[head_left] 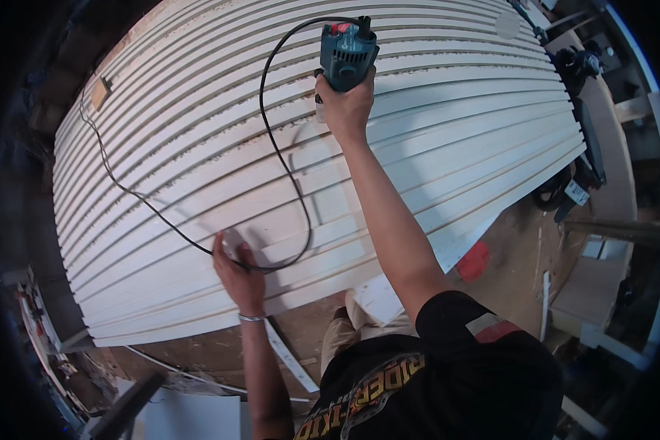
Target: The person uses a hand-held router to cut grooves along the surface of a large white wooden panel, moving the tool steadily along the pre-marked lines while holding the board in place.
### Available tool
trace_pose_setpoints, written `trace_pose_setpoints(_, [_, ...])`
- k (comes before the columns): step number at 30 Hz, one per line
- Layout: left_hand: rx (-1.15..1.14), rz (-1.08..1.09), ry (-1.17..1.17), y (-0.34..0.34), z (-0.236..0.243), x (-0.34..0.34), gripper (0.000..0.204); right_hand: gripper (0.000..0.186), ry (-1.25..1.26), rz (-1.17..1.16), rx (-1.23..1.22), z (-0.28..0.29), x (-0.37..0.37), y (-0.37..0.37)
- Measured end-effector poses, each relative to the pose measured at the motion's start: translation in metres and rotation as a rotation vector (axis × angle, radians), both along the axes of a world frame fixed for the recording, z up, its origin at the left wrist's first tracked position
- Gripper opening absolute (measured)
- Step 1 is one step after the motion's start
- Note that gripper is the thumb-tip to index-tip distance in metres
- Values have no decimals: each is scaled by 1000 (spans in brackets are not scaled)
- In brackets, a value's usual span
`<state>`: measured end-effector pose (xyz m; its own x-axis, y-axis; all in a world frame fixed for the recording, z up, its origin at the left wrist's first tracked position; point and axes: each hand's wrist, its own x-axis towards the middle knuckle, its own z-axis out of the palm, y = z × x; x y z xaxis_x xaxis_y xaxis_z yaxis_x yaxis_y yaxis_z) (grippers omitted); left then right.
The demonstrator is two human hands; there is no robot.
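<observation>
My right hand [348,106] grips a teal handheld power tool [348,48], which looks like a trim router, over the upper middle of a white, grooved panel [183,161]. A black cord [298,189] loops from the tool's top down toward my left hand [238,275], near the panel's front edge. My left fingers are curled around the cord, which continues up-left to a small wooden block [100,93] lying on the panel.
Black equipment [579,62] and a pale plank [609,147] line the right side. A red object [474,260] and loose white strips [290,352] are below the panel's front edge. A pale bench [579,293] stands lower right.
</observation>
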<state>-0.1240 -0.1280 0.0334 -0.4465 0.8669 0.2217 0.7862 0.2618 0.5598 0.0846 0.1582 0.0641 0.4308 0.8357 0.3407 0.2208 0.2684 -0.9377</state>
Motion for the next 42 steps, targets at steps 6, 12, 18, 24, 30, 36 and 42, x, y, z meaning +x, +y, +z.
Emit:
trace_pose_setpoints(6, [-12,38,26,5,2,3,44,60,0,67,-16,0,60,15])
trace_pose_setpoints(12, [-12,86,-3,9,3,12,41,61,40,150,-15,2,122,34])
trace_pose_setpoints(18, [110,145,-12,23,5,49,37,62,-16,151,-37,7,184,49])
trace_pose_setpoints(24, [184,130,-108,88,25,167,34,59,17,252,-58,11,251,61])
trace_pose_setpoints(30, [190,94,-133,143,19,259,36,55,16,276,-12,12,305,79])
trace_pose_setpoints(36, [211,143,-79,157,26,317,36,54,36,306,-29,18,358,92])
trace_pose_setpoints(42, [404,154,-15,173,78,343,32,65,10,291,-69,12,417,108])
